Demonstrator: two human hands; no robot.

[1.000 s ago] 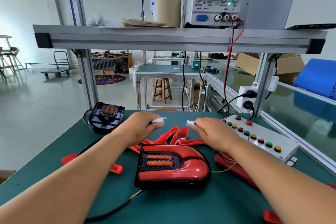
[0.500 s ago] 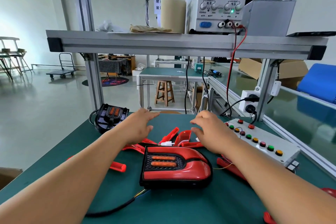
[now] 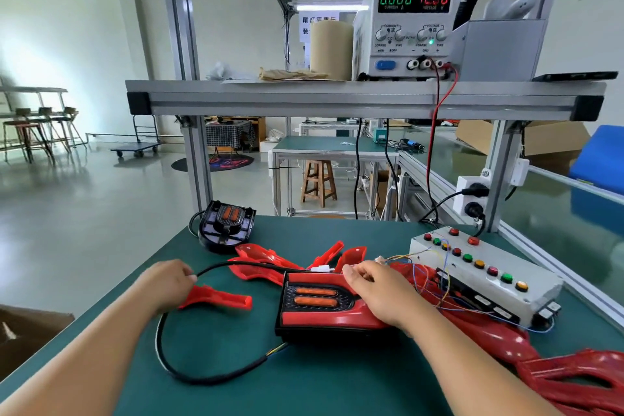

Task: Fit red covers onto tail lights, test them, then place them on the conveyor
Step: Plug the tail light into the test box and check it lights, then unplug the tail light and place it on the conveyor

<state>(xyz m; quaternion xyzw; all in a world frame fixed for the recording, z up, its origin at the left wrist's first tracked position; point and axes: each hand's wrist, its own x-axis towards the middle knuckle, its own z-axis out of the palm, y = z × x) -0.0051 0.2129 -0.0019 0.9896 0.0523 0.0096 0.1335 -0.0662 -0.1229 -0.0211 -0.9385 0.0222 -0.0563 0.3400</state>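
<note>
Cover fitted, the near tail light (image 3: 317, 306) lies on the surface. Right hand (image 3: 374, 294) fingers curl over its far edge; left hand (image 3: 169, 284) fingers pinch its black cable (image 3: 159, 334). Probably tested, it awaits sending off. Behind, a second tail light (image 3: 226, 226) sits uncovered.

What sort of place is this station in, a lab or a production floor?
Most likely an assembly-and-test bench on a small factory floor: a bench power supply on the aluminium-frame shelf, a push-button test box on the green mat, and a tail light with loose red covers beside it.
</note>
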